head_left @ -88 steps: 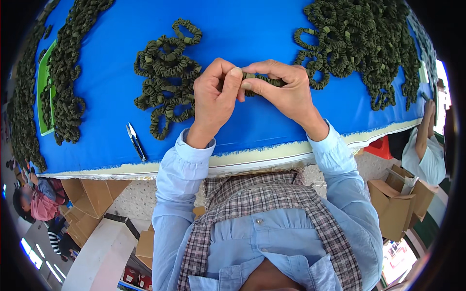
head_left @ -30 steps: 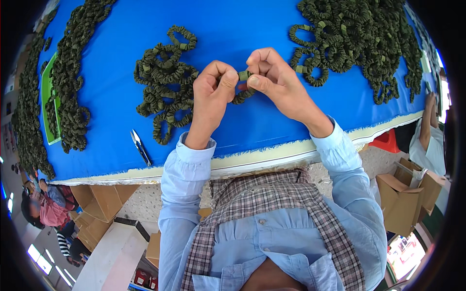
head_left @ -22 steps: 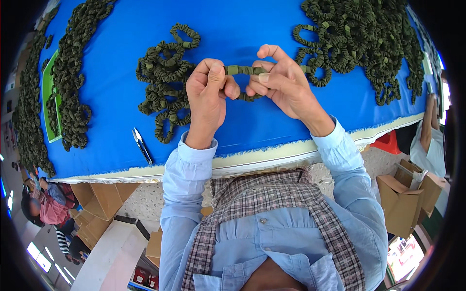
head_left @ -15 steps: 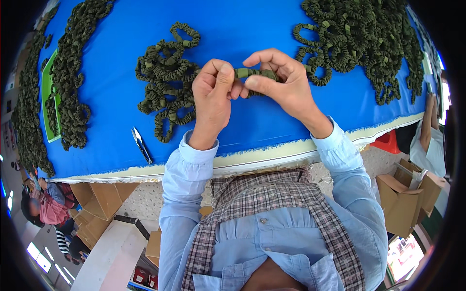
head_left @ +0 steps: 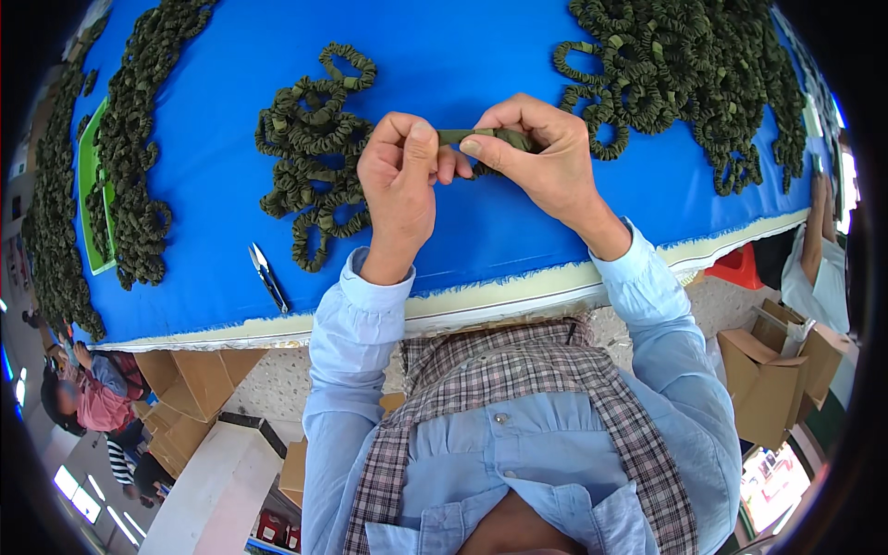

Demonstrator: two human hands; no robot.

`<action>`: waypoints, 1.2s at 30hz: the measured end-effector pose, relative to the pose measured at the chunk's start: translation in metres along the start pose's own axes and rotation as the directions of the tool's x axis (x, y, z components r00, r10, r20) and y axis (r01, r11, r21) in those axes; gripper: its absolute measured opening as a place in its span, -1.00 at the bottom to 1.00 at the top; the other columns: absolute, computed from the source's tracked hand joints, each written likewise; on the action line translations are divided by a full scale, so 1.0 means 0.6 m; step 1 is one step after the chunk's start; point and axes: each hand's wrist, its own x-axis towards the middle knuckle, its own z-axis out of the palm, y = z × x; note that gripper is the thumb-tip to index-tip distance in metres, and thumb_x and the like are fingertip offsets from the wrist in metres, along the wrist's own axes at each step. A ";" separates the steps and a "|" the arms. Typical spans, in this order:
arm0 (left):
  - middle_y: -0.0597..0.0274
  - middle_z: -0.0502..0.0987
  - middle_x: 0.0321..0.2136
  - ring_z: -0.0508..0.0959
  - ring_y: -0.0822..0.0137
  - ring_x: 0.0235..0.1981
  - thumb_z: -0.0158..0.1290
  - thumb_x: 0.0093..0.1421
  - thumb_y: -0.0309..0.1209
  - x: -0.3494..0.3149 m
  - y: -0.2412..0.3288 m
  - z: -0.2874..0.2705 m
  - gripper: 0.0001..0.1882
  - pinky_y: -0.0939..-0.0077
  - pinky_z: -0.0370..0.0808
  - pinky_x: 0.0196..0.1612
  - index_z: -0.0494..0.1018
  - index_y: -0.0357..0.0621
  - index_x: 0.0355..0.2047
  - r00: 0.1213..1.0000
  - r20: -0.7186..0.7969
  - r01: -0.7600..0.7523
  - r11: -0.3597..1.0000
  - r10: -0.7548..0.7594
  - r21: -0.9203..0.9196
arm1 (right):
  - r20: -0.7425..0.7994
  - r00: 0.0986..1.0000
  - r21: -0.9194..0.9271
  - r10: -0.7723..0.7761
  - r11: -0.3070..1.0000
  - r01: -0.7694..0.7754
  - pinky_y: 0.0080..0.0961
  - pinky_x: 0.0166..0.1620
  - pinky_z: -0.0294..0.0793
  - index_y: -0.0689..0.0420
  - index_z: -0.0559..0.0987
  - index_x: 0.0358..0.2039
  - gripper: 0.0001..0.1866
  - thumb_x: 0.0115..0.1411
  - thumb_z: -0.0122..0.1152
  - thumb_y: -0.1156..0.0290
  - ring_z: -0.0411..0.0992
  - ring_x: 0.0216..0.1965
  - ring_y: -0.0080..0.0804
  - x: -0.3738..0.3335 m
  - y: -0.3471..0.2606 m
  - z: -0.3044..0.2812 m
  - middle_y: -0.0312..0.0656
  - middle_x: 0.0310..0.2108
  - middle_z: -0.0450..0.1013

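Between my two hands a dark green fabric scrunchie (head_left: 453,136) is stretched above the blue table. My left hand (head_left: 400,176) pinches one end of its flat band between thumb and fingers. With thumb and forefinger my right hand (head_left: 541,157) grips the other end, and the gathered part bunches up inside that palm. A loose pile of scrunchies (head_left: 319,120) lies just left of and behind my left hand. To the right, beyond my right hand, a larger heap of the same scrunchies (head_left: 661,79) covers the table.
Thread snips (head_left: 268,277) lie near the table's front edge at left. Farther left are a long row of scrunchies (head_left: 134,129) and a green tray (head_left: 92,185). Cardboard boxes (head_left: 763,375) and a red stool (head_left: 737,268) stand below the table at right. Other people work at both sides.
My hands have drawn slightly apart, the left one shifting a little left. The band between them now looks flatter and more stretched.
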 end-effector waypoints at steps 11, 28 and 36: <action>0.32 0.45 -0.55 0.43 0.57 -0.53 0.08 0.28 -0.38 0.003 0.020 0.005 -0.80 0.65 0.40 -0.46 0.44 -0.27 -0.41 0.987 0.076 0.116 0.961 -0.139 0.252 | 0.121 0.990 -0.124 -0.066 0.989 0.081 -0.69 -0.44 0.29 0.22 0.35 -0.02 -0.58 0.11 0.23 0.57 0.31 -0.50 -0.70 0.001 -0.012 -0.013 -0.34 -0.49 0.36; 0.31 0.45 -0.62 0.49 0.54 -0.57 0.02 0.21 -0.56 -0.003 0.010 0.005 -0.85 0.67 0.40 -0.51 0.41 -0.28 -0.52 0.998 -0.011 -0.060 0.974 0.064 0.220 | 0.088 0.941 -0.328 -0.326 0.883 0.336 -0.74 -0.55 0.27 0.21 0.62 -0.25 -0.77 0.02 0.36 0.55 0.36 -0.58 -0.69 0.005 0.001 -0.010 -0.27 -0.47 0.51; 0.40 0.32 -0.69 0.37 0.59 -0.65 -0.01 0.19 -0.60 -0.001 0.009 0.005 -0.84 0.59 0.46 -0.52 0.39 -0.27 -0.55 0.996 -0.033 -0.074 0.982 0.081 0.172 | 0.037 0.988 -0.288 -0.149 0.945 0.154 -0.71 -0.58 0.24 0.24 0.55 -0.42 -0.89 0.07 0.33 0.53 0.31 -0.61 -0.74 -0.002 -0.002 -0.013 -0.33 -0.63 0.46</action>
